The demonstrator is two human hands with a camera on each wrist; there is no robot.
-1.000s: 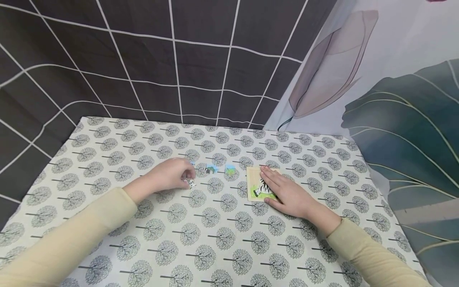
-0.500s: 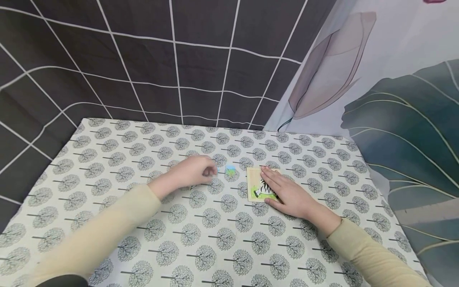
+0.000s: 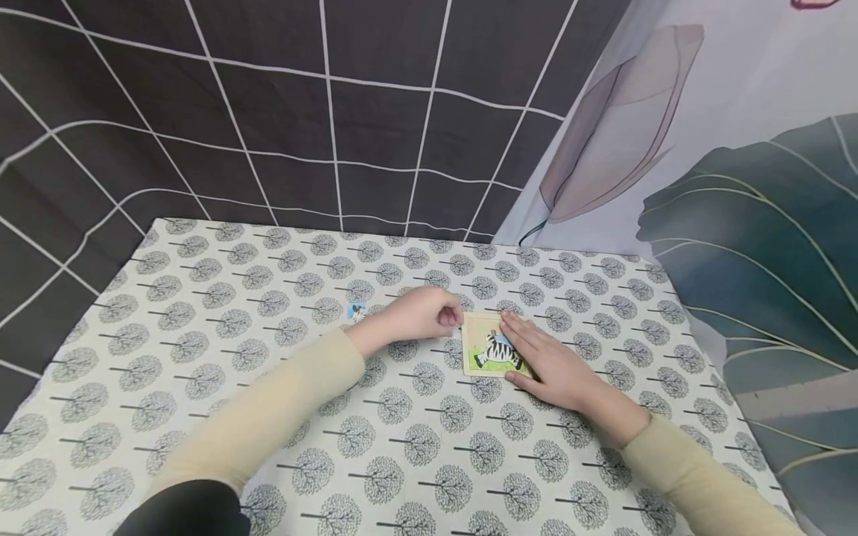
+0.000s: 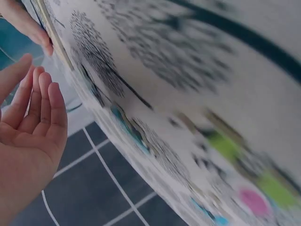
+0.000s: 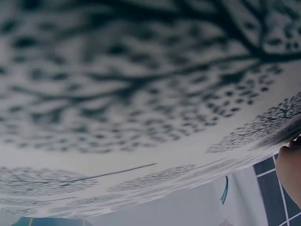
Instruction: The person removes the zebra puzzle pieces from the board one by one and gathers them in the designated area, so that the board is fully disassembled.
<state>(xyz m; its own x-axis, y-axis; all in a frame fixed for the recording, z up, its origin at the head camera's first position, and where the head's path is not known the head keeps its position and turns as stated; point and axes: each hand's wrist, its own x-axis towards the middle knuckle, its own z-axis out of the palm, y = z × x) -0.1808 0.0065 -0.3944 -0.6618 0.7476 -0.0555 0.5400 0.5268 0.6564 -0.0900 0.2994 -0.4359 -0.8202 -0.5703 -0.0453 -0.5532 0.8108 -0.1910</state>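
My left hand (image 3: 427, 313) hovers at the left edge of a small wooden puzzle board (image 3: 474, 327), fingers curled and thumb near the index fingertip. No piece shows between them in the left wrist view, though a small one could be hidden. The board carries a zebra picture (image 3: 499, 354) with bare wood at its upper left. Laid across the board's right side, my right hand (image 3: 553, 368) has straight fingers. A blue puzzle piece with zebra stripes (image 3: 357, 310) lies behind the left wrist. Blurred pieces, one green and pink (image 4: 249, 174), one blue-edged (image 4: 131, 128), show in the left wrist view.
A tree-print cloth (image 3: 429, 439) covers the table. Behind it hangs a dark curtain with white grid lines (image 3: 375, 119); a leaf-print curtain (image 3: 757, 193) stands at the right. A dark rounded object (image 3: 188, 510) sits by the left sleeve.
My left hand has moved right, from beside the leftmost pieces to the board's left edge, uncovering the blue zebra piece. My right hand has slid slightly right on the board, showing more picture.
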